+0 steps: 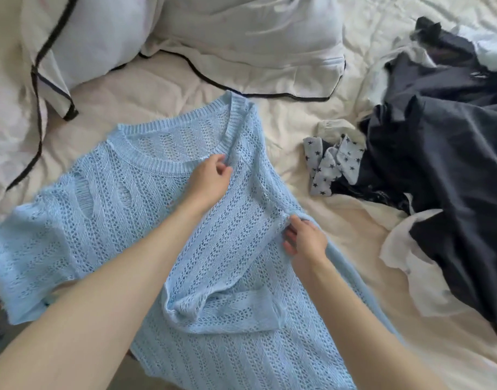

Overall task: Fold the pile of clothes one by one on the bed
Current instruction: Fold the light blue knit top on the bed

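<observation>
Where hands (210,175) pinch: openwork blue knit (123,209).

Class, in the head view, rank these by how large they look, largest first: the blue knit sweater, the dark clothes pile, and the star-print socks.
1. blue knit sweater
2. dark clothes pile, though it is cut off by the frame edge, so its full extent is unsure
3. star-print socks, clearly smallest

No text, label, brand, number or sign can be read anywhere in this view.
</observation>
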